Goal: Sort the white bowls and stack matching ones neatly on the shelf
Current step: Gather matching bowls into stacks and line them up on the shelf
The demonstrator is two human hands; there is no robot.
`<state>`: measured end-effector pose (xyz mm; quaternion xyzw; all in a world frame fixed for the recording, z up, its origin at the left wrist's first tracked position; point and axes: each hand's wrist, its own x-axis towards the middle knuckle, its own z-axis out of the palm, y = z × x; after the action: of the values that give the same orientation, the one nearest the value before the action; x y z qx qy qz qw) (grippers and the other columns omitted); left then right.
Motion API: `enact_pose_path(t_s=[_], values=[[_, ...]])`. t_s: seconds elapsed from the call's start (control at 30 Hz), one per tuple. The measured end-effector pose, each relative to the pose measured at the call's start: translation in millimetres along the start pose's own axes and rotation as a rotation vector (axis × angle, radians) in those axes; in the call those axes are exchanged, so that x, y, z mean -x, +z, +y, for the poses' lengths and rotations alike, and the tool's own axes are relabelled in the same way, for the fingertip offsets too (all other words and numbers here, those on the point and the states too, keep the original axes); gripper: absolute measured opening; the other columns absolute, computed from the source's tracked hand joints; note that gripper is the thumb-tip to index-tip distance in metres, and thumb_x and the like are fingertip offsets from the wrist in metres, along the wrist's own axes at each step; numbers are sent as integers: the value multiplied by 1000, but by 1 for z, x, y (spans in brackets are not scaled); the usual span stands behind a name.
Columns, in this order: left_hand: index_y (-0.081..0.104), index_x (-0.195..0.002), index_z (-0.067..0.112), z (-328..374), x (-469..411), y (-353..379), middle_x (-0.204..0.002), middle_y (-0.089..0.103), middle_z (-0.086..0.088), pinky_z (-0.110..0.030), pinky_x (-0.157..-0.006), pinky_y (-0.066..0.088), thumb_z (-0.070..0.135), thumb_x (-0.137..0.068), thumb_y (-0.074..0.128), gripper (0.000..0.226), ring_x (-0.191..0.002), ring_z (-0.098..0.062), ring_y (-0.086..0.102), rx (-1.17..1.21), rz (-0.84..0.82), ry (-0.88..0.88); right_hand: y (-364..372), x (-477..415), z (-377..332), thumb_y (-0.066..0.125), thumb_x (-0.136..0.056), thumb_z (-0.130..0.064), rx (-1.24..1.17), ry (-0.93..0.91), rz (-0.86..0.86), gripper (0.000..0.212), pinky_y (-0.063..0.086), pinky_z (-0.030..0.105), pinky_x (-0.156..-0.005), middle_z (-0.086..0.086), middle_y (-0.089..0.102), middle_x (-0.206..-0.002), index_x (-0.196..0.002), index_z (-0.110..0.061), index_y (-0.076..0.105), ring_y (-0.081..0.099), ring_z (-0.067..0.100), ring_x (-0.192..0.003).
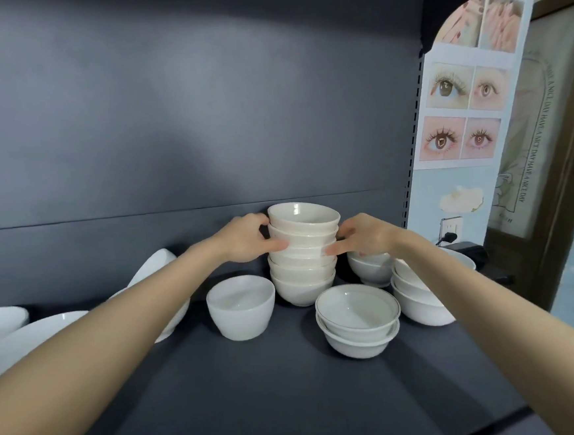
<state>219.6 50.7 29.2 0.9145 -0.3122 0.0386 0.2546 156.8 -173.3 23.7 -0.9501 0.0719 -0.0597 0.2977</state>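
A tall stack of several cream bowls (304, 267) stands at the back middle of the dark shelf (241, 392). My left hand (246, 239) grips the upper bowls from the left, fingers curled round the back and thumb in front. From the right, my right hand (361, 237) holds the same upper bowls. A single white bowl (240, 306) sits left of the stack. Two shallow rimmed bowls (359, 321) are nested in front right. More white bowls (419, 296) are stacked at the right, and another pair of bowls (368, 267) sits behind my right hand.
Large white plates and bowls (23, 334) lie at the left, one plate (156, 272) leaning against the back panel. The shelf's upright post (410, 145) bounds the right side, with a poster wall and a plugged-in socket (449, 228) beyond it.
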Motion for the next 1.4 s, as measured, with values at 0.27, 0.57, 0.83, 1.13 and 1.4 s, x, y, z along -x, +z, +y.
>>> enact_pose_path(t_s=[0.27,0.57,0.83,1.13,1.4], values=[[49,-136,18,26,53,-38,-132,55,-9,-36,-102,40,46,-86,64,60,-125,-26,45,-368,-35,15,-22,45,-34,70,-84,-40,397,-115,-15,54,42,35,-100,6,55,-130,-129,-13,56,50,27,-122],[39,-142,20,33,151,-69,-134,51,-7,-37,-98,41,45,-88,62,64,-124,-27,44,-520,105,-66,-8,91,-83,70,-86,-35,414,-379,52,61,41,36,-100,12,51,-140,-139,-14,47,47,30,-127],[32,-145,25,3,226,-93,-135,48,-4,-40,-96,43,46,-87,62,68,-121,-27,45,-561,178,-214,37,106,-132,65,-90,-32,383,-535,14,63,39,36,-98,10,48,-140,-144,-13,39,43,28,-129],[29,-147,26,-59,242,-107,-145,41,-2,-40,-103,39,51,-85,62,74,-132,-25,37,-502,261,-226,78,85,-176,64,-91,-34,335,-580,17,63,35,44,-108,9,41,-146,-145,-17,37,38,29,-133],[30,-147,25,-132,218,-93,-147,40,-3,-42,-106,36,48,-84,65,75,-134,-23,36,-356,145,-172,130,53,-186,67,-88,-38,240,-472,-42,63,37,39,-105,11,47,-136,-143,-20,42,42,28,-128]])
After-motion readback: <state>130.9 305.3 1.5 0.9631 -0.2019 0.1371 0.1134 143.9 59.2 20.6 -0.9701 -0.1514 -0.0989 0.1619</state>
